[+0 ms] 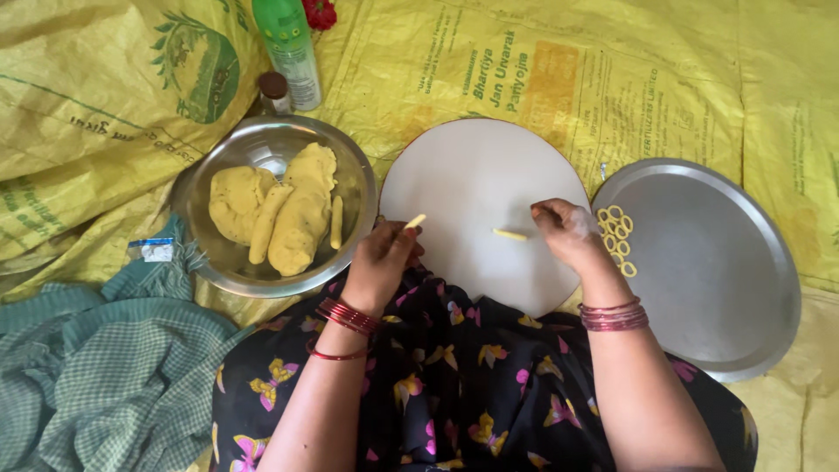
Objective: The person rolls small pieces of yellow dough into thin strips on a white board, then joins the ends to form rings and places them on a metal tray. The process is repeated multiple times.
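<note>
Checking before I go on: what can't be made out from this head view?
- Left hand: fingertips curled under; grip on the dough stick mostly hidden.
- Right hand: fingertips folded under, any contents hidden.
- Green bottle: top cut off by frame edge.
- Dough rings: too small to count exactly.

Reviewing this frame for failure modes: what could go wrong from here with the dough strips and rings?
1. The left hand pinches a thin dough strip by one end; it may sag or snap.
2. The dough rings lie packed together at the steel plate's left edge, so they could stick, or get brushed by the right hand.
3. The loose dough strip on the round white board sits beside the right fingers and could be squashed.
</note>
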